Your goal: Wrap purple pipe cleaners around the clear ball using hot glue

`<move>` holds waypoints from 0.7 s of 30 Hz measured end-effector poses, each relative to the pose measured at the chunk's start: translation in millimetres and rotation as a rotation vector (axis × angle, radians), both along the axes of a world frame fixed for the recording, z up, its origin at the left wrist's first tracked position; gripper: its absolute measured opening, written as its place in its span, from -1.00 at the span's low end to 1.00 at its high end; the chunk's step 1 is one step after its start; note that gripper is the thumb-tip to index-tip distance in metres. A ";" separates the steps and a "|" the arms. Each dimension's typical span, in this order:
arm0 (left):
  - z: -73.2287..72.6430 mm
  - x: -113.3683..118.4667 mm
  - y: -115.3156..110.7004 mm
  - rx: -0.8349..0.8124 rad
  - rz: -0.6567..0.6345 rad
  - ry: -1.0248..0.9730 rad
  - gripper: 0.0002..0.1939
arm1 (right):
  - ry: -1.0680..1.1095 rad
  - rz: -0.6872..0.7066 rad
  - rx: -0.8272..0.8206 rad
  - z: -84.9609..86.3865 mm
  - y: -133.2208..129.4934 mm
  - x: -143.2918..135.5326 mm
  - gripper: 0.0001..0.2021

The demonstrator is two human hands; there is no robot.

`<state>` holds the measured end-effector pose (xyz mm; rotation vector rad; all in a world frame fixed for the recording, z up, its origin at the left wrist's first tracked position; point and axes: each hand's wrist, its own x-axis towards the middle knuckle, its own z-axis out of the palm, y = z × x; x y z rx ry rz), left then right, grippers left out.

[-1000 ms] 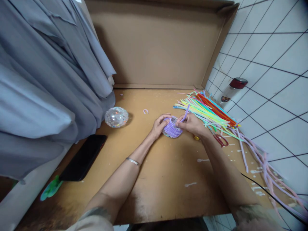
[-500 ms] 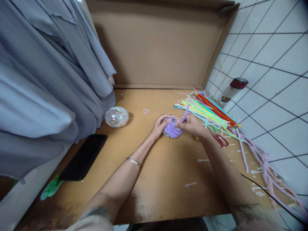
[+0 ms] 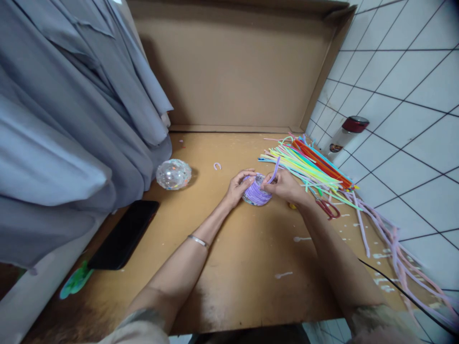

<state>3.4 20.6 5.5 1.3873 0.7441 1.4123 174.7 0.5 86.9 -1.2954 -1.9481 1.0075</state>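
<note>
A rounded clear ball, wrapped in rows of purple pipe cleaner, rests on the table between my hands. My left hand grips its left side, thumb and fingers at the upper rim. With thumb and forefinger, my right hand pinches a purple pipe cleaner against the ball's right upper side; the loose end sticks up above the fingers. Inside the ring of purple rows, a clear patch of the ball shows. The fingertips of my right hand partly cover the ball's right edge.
Right of my hands lie a pile of coloured pipe cleaners and red-handled scissors. A red-lidded jar stands by the tiled wall. Leftward are a second clear ball, a small pink curved piece and a black phone.
Almost nothing differs. The upright end of the purple pipe cleaner and my right fingers have shifted very slightly to the left; both hands keep their hold.
</note>
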 end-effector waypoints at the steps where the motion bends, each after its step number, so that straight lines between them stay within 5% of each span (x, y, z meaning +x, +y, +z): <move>1: 0.3 0.0 -0.2 0.001 0.001 0.000 -0.58 | -0.004 -0.001 -0.001 0.8 -0.5 -0.2 -0.83; 21: 0.3 0.3 -0.8 -0.001 0.010 0.009 -0.60 | -0.030 -0.005 -0.014 0.9 -0.4 -0.7 -0.84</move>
